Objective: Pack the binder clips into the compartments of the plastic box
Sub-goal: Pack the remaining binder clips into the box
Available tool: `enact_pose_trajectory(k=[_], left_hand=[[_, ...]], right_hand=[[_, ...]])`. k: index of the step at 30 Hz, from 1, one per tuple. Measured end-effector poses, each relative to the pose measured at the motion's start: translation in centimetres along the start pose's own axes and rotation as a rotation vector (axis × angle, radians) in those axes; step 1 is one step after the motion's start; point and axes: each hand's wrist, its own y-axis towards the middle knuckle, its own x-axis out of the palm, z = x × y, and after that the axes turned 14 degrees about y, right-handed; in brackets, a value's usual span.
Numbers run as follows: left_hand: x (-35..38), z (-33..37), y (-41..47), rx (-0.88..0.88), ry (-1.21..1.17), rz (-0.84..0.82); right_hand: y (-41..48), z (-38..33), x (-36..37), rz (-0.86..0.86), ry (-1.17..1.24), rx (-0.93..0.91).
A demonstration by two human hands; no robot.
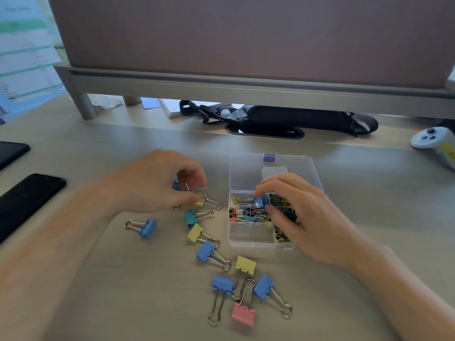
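1. Head view puts the plastic box (248,236) right of centre on the counter (344,168), with its lid swung open behind it. Several compartments hold small binder clips, while the near-left compartment looks bare.
2. The right hand (302,217) is over the box, its grip clamped on a blue binder clip (261,200). That clip sits partly inside the far-left compartment, beside a yellow one lying there.
3. The left hand (157,183) works just left of the box, its grip pinched on a yellow binder clip (202,199) whose wire handles rest on the counter. A teal clip shows under the palm, but I cannot tell whether it is held.
4. Loose binder clips (205,251) in blue, teal, yellow and pink lie scattered between the arms, so the packing looks roughly midway.
5. Risk: the blue clip looks large for that compartment. Pushed down against the neighbouring clip's handles, it could jam or ride up over the divider.
6. Risk: the box seems light. Unless the right palm braces it, which I cannot tell, a firm push may slide it and spill sorted clips.
7. Risk: nearest the person, the handles of a yellow, a blue and a pink clip (243,315) cross, so lifting one could drag the others.
8. Farther out, a black phone (27,200) lies on the left and a white controller (433,140) on the right.
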Motion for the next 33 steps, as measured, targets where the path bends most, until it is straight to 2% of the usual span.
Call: enact_pose_trajectory(k=[6,12,21,33], left_hand=[[-0.9,1.6,-0.8,0.005,0.066,-0.23],[-0.7,2.6,-0.4,0.04,0.088,-0.175],[-0.6,2.2,-0.9,0.013,0.205,-0.24],[-0.1,2.2,-0.3,-0.014,0.19,-0.131]], right_hand=[[0.0,0.0,0.1,0.001,-0.001,-0.001],[0.0,0.2,0.1,-0.001,-0.002,-0.005],[0.0,0.2,0.1,-0.002,0.007,-0.012],[0.1,-0.1,0.0,-0.005,0.013,0.003]])
